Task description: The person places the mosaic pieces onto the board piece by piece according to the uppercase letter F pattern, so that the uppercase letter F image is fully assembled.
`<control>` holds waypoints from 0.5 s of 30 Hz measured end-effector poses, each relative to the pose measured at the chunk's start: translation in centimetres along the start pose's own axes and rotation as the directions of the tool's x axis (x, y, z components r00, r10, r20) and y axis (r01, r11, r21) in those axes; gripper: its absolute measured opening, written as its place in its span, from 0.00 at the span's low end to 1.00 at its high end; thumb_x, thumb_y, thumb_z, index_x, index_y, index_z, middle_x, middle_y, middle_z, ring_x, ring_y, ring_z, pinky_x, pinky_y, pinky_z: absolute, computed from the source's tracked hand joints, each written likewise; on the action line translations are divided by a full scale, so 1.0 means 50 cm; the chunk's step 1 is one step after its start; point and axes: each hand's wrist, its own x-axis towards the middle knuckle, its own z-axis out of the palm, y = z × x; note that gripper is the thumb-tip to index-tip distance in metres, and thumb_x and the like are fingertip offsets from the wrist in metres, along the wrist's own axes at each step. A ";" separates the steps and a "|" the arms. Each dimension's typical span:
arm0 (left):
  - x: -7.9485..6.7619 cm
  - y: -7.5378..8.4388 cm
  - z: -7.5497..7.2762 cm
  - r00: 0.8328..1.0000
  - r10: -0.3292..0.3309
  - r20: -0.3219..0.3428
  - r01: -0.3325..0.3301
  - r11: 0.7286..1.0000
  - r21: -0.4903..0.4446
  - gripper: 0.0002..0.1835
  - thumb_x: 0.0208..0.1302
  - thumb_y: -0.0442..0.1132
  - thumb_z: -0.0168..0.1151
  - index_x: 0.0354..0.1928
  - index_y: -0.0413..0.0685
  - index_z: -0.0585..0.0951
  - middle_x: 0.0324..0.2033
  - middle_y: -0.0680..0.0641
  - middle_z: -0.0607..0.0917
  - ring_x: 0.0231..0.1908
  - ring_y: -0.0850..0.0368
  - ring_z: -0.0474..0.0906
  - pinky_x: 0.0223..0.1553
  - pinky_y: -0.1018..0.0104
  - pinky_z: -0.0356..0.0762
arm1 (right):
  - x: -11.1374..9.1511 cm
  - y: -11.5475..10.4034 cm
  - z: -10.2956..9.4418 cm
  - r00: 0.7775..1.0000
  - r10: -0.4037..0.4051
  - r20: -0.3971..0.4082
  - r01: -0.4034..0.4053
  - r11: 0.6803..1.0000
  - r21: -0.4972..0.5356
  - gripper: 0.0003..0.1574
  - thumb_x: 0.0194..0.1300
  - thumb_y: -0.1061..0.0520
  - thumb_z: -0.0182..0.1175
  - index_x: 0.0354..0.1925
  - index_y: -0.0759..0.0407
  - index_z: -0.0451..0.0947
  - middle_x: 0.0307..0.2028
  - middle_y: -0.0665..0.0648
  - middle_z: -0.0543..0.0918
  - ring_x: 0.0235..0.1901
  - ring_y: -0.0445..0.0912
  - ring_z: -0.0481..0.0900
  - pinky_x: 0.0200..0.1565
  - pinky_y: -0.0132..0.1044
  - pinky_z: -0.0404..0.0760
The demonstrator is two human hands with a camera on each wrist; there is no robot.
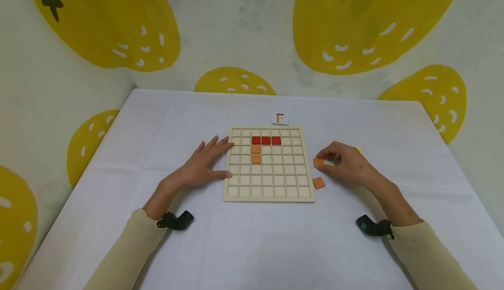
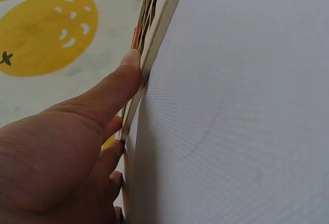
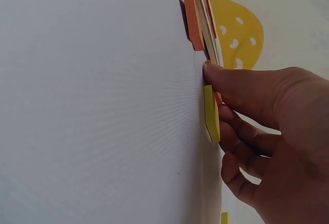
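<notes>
A pale wooden grid board [image 1: 278, 180] lies on the white table. Three red tiles [image 1: 266, 140] form a row in it, with two orange tiles [image 1: 256, 158] stacked downward from the row's left end. My left hand [image 1: 201, 163] touches the board's left edge, fingers spread and thumb at the rim. Just past the right edge, my right hand [image 1: 348, 162] pinches an orange tile [image 1: 317, 163] between thumb and fingertips. Another orange tile [image 1: 319, 183] lies nearer me, beside the board. In the right wrist view a yellow tile [image 3: 211, 115] shows by the right fingers, mostly hidden in the head view.
Behind the board lies a small pattern card [image 1: 280, 118] showing a coloured grid. A second yellow piece [image 1: 358, 149] peeks out behind the right hand. The white tabletop [image 1: 252, 246] ends at a fruit-patterned wall [image 1: 236, 32].
</notes>
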 end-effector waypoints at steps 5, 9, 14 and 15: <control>0.000 0.003 -0.001 1.000 -0.001 0.000 0.001 1.000 -0.002 0.47 0.64 0.51 0.74 0.81 0.55 0.61 0.84 0.49 0.53 0.85 0.43 0.37 0.83 0.38 0.30 | 0.009 -0.007 -0.001 0.999 0.039 -0.011 -0.039 0.999 -0.007 0.15 0.65 0.54 0.74 0.49 0.54 0.87 0.41 0.52 0.85 0.43 0.47 0.78 0.44 0.29 0.77; 0.001 0.002 0.000 1.000 -0.003 0.001 0.003 1.000 -0.004 0.47 0.64 0.51 0.74 0.81 0.56 0.61 0.84 0.49 0.53 0.85 0.43 0.37 0.83 0.38 0.30 | 0.019 -0.016 0.002 0.997 0.067 -0.021 -0.067 0.997 0.023 0.15 0.66 0.56 0.72 0.51 0.54 0.87 0.42 0.53 0.85 0.43 0.48 0.77 0.43 0.27 0.76; -0.001 0.001 0.001 1.000 -0.005 0.001 0.005 1.000 -0.008 0.47 0.64 0.51 0.74 0.81 0.56 0.61 0.84 0.49 0.53 0.85 0.42 0.37 0.83 0.37 0.30 | 0.032 -0.025 0.012 0.998 0.048 -0.038 -0.046 0.997 0.061 0.15 0.67 0.57 0.72 0.51 0.57 0.87 0.42 0.54 0.85 0.43 0.48 0.76 0.42 0.26 0.76; -0.001 0.001 0.001 1.000 -0.005 0.001 0.005 1.000 -0.009 0.47 0.64 0.51 0.74 0.81 0.56 0.61 0.84 0.49 0.53 0.85 0.42 0.37 0.83 0.37 0.30 | 0.035 -0.027 0.014 0.998 0.046 -0.038 -0.044 0.997 0.064 0.15 0.67 0.57 0.72 0.51 0.57 0.87 0.42 0.54 0.85 0.42 0.48 0.76 0.42 0.26 0.76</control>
